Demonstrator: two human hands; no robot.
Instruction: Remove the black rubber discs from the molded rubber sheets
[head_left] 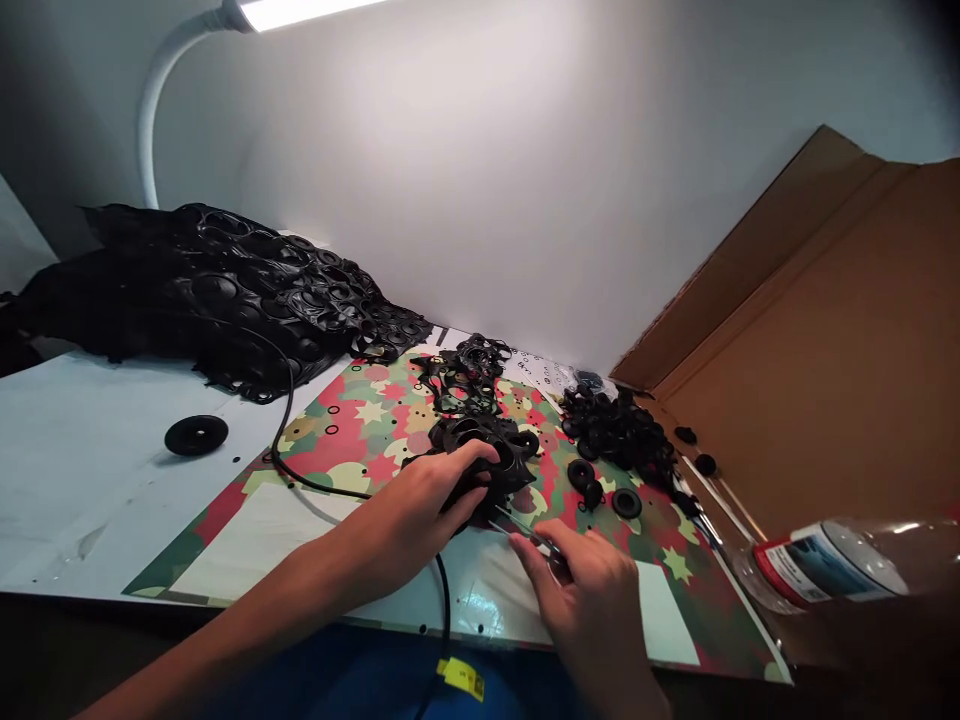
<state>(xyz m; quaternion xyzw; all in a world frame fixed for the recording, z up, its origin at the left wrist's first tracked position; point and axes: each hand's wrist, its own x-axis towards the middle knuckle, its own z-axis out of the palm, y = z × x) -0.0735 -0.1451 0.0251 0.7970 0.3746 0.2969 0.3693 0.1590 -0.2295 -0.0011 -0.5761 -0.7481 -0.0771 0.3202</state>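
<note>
Lying open along the right side, a cardboard box (847,400) is showing only bare brown walls and flaps, with two small black discs (694,450) sitting on its lower flap; what is deeper inside cannot be told. Leaning at the lower right, a clear plastic bottle (832,565) with a printed label is lying on its side, contents unclear.

Stretching across the white table (67,470), a patterned mat (360,430) in red, green and cream is reaching close to the near edge. The left part of the table is holding only one black round cap (196,434), leaving room there. Behind it, a heap of black moulded rubber sheets (225,290) is piling against the wall, under a white lamp arm (161,90). A black cable (289,400) is curving from that heap toward the near edge. On the mat's right part a pile of loose black grommets (619,430) is crowding toward the box, and a tangle of trimmed rubber scrap (465,375) is lying at the far edge.

The left hand (420,510) is curling its fingers over a black rubber sheet piece (499,455), pressing it to the mat's middle. The right hand (592,590) is pinching a thin metal tool (525,530), its tip is meeting the near edge of that piece, just right of the left fingers
</note>
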